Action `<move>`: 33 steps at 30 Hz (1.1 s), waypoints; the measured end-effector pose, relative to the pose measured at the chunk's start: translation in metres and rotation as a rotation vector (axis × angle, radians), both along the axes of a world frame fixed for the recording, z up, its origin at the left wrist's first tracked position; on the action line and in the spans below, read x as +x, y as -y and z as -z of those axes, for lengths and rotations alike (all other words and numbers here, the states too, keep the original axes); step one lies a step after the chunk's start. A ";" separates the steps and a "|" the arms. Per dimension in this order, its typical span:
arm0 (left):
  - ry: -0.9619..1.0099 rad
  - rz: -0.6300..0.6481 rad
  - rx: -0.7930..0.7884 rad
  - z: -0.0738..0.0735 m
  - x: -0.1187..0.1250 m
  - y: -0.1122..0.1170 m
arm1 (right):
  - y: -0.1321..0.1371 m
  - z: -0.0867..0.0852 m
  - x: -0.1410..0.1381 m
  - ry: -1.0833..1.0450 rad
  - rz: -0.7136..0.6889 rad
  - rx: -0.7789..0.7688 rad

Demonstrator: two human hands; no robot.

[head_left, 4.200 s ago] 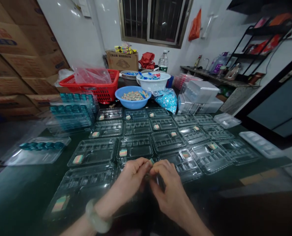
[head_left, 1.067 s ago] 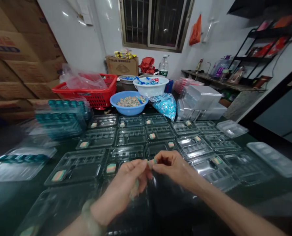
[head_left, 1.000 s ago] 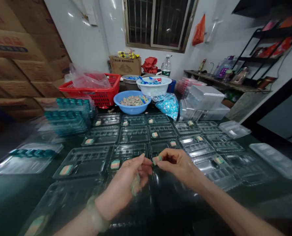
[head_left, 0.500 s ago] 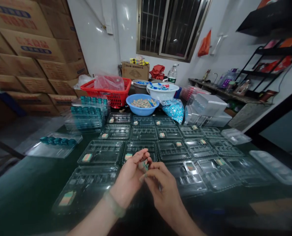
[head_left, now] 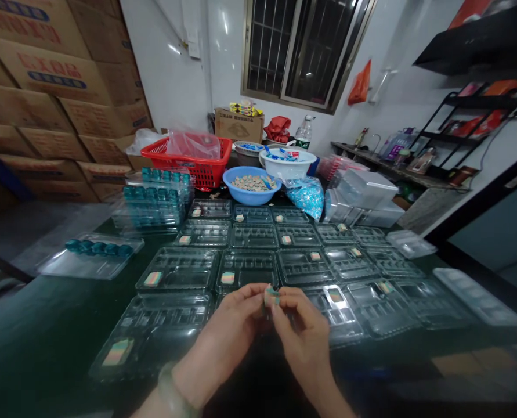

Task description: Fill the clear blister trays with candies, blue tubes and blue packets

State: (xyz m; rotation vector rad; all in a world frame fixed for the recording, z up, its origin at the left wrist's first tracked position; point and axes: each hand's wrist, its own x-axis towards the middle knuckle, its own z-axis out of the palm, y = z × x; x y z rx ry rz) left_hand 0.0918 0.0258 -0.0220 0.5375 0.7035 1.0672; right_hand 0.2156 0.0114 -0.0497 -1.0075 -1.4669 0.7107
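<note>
- Left hand (head_left: 221, 342), right hand (head_left: 304, 337): fingertips pressed together, pinching striped pastel piece (head_left: 271, 296) between them.
- Just beyond: clear plastic blister tray (head_left: 258, 270), holding one matching piece (head_left: 227, 278).

Dark green workbench (head_left: 36, 331): rows of clear plastic blister trays (head_left: 247, 270), stacked teal-filled trays (head_left: 154, 203), blue bowl (head_left: 248, 187).

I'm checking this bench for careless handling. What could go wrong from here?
The striped piece, pinched between the fingers of the left hand and right hand, is small and might slip and drop among the clear trays below. The bangle on the left wrist sits low over a tray and could catch its edge. The trays lie close together, so a nudge might jostle the other striped pieces lying in them.
</note>
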 end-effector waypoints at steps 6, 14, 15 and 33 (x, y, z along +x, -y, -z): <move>-0.079 -0.051 -0.018 0.006 -0.006 0.001 | 0.003 -0.008 0.005 -0.105 -0.037 -0.158; -0.093 -0.088 0.056 0.003 0.001 0.002 | 0.009 -0.005 0.002 -0.280 -0.098 -0.298; -0.108 -0.121 0.051 0.004 0.002 0.002 | 0.010 -0.004 0.001 -0.325 -0.091 -0.317; -0.222 -0.213 0.170 0.007 0.004 0.010 | 0.013 0.005 -0.020 -0.730 -0.058 -0.361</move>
